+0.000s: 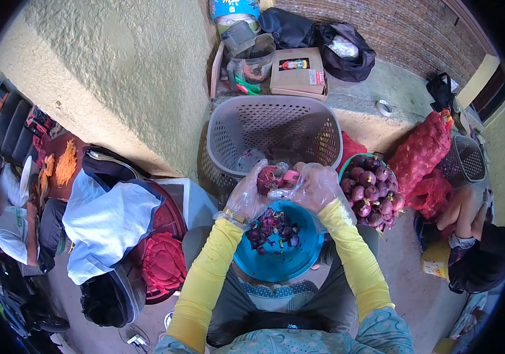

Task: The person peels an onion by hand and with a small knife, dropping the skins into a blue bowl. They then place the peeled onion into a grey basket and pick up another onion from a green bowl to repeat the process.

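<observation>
Both my hands wear clear plastic gloves, above a blue basin [246, 259]. My left hand [245, 192] is closed round a red onion [267, 179]. Beside it, my right hand [318, 186] is closed on a small tool with a red-pink handle [291, 176]; its working end is too blurred to name. Purple onion skins and trimmings [273, 227] lie in the basin below. Just beyond my hands stands a grey perforated basket [273, 109], with something clear, like plastic, low inside. Whole red onions [370, 192] fill a green-rimmed bowl near my right hand.
A red mesh sack [423, 150] of onions leans at the right. One person [479, 253] sits on the right, another [13, 218] on the left near shredded orange food [65, 162]. A cardboard box [297, 74] sits on the ledge ahead; a light blue cloth [111, 218] lies left.
</observation>
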The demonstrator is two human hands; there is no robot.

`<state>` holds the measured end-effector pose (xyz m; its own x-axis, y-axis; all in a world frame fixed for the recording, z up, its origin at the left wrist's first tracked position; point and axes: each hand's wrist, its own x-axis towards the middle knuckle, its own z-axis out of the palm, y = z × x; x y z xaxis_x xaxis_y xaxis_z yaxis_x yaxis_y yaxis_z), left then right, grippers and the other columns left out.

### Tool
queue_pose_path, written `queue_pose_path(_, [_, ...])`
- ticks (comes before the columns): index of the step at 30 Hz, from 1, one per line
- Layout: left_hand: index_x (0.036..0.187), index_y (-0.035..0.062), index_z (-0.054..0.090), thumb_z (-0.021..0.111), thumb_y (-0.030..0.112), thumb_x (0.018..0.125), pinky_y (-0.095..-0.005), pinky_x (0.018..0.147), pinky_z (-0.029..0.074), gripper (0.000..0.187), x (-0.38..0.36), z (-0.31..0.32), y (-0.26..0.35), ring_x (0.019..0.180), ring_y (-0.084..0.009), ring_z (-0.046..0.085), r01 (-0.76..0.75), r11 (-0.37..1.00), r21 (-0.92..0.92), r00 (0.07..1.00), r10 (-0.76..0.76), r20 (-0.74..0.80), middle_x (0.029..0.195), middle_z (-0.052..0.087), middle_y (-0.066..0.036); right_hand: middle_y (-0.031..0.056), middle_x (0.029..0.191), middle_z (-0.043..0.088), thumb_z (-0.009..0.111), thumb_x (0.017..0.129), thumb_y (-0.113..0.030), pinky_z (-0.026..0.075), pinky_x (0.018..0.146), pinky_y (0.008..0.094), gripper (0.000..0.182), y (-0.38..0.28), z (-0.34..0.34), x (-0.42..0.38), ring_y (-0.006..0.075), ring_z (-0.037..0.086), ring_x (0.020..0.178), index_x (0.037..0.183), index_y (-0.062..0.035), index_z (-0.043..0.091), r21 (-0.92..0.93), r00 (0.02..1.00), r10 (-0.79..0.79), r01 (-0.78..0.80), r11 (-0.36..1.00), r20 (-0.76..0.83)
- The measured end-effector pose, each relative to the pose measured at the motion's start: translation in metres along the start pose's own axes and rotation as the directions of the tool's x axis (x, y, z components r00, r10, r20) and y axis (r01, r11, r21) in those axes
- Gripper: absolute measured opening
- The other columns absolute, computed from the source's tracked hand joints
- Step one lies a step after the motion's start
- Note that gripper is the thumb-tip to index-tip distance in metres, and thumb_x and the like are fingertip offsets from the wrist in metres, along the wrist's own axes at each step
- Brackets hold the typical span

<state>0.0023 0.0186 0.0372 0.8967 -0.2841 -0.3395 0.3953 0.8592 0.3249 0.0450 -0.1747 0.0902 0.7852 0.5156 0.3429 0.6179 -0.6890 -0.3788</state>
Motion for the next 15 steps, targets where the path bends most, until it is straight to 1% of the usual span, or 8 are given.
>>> queue_pose_path(1, [0.136,-0.0001,0.046,0.061,0.015,0.099,-0.0315,0.093,0.056,0.043,0.006,-0.014,-0.003,0.103,-0.0213,0.067,-0.106,0.974,0.198,0.994,0.1,0.042,0.12,0.066,-0.012,0.0141,0.069,0.064,0.071,0.066,-0.077,0.054,0.061,0.0461,0.071,0.0,0.0,0.0,0.0349,0.068,0.068,0.076,-0.0075,0.063,0.004,1.0,0.005,-0.005,1.0,-0.006])
queue_pose_path(2, [0.141,0.0006,0.04,0.065,0.009,0.095,-0.0331,0.097,0.055,0.053,0.013,-0.028,-0.006,0.105,-0.0216,0.067,-0.213,0.899,0.383,0.977,0.187,0.103,0.122,0.065,-0.012,0.0141,0.069,0.064,0.071,0.066,-0.077,0.054,0.061,0.0461,0.071,0.0,0.0,0.0,0.0349,0.068,0.068,0.076,-0.0075,0.063,0.005,1.0,0.005,-0.005,1.0,-0.006])
queue_pose_path(3, [0.141,0.0006,0.04,0.065,0.009,0.095,-0.0331,0.097,0.055,0.053,0.019,-0.037,-0.01,0.105,-0.0216,0.067,-0.212,0.899,0.383,0.977,0.187,0.103,0.122,0.065,-0.012,0.0142,0.069,0.064,0.071,0.067,-0.077,0.054,0.061,0.0462,0.071,0.0,0.0,0.0,0.035,0.068,0.068,0.075,-0.0074,0.063,0.002,1.0,-0.001,0.001,1.0,-0.002])
queue_pose_path(4, [0.132,0.0,0.05,0.059,0.02,0.1,-0.032,0.088,0.057,0.039,0.025,-0.042,-0.014,0.102,-0.0215,0.067,-0.272,0.849,0.453,0.959,0.278,0.053,0.118,0.066,-0.013,0.0142,0.069,0.064,0.071,0.067,-0.076,0.054,0.061,0.0462,0.07,0.001,0.0,0.001,0.0351,0.068,0.068,0.075,-0.0073,0.062,-0.001,1.0,-0.007,0.007,1.0,0.001])
queue_pose_path(5, [0.123,-0.0006,0.06,0.052,0.03,0.104,-0.0308,0.08,0.059,0.037,0.029,-0.048,-0.017,0.099,-0.0213,0.067,-0.32,0.79,0.523,0.929,0.369,0.01,0.115,0.068,-0.013,0.0142,0.069,0.064,0.071,0.067,-0.076,0.054,0.061,0.0462,0.07,0.0,0.0,0.001,0.0351,0.068,0.068,0.075,-0.0073,0.062,0.0,1.0,-0.006,0.006,1.0,0.001])
queue_pose_path(12, [0.122,-0.0013,0.06,0.051,0.032,0.104,-0.0314,0.078,0.059,0.039,0.008,-0.017,-0.01,0.095,-0.0218,0.068,-0.238,0.886,0.399,0.963,0.269,-0.024,0.112,0.068,-0.014,0.0143,0.069,0.064,0.07,0.067,-0.078,0.054,0.06,0.0458,0.071,0.0,0.0,0.001,0.035,0.068,0.067,0.076,-0.0076,0.065,-0.025,0.999,-0.028,0.029,0.999,0.026])
queue_pose_path(14, [0.122,-0.002,0.06,0.051,0.033,0.104,-0.0333,0.079,0.059,0.041,0.0,-0.007,-0.008,0.097,-0.0241,0.067,-0.187,0.92,0.345,0.982,0.189,0.028,0.113,0.067,-0.016,0.0144,0.069,0.065,0.069,0.067,-0.078,0.054,0.06,0.0458,0.071,-0.002,-0.001,0.001,0.0349,0.068,0.067,0.076,-0.0079,0.065,-0.042,0.999,-0.027,0.029,0.999,0.036])
queue_pose_path(15, [0.122,-0.002,0.06,0.051,0.033,0.104,-0.0333,0.079,0.059,0.041,0.002,-0.007,-0.008,0.097,-0.0241,0.067,-0.186,0.92,0.344,0.982,0.187,0.029,0.113,0.067,-0.016,0.0144,0.069,0.065,0.069,0.069,-0.076,0.054,0.06,0.0456,0.069,-0.003,-0.001,0.001,0.0349,0.068,0.067,0.077,-0.0082,0.065,-0.046,0.999,-0.02,0.022,0.999,0.044])
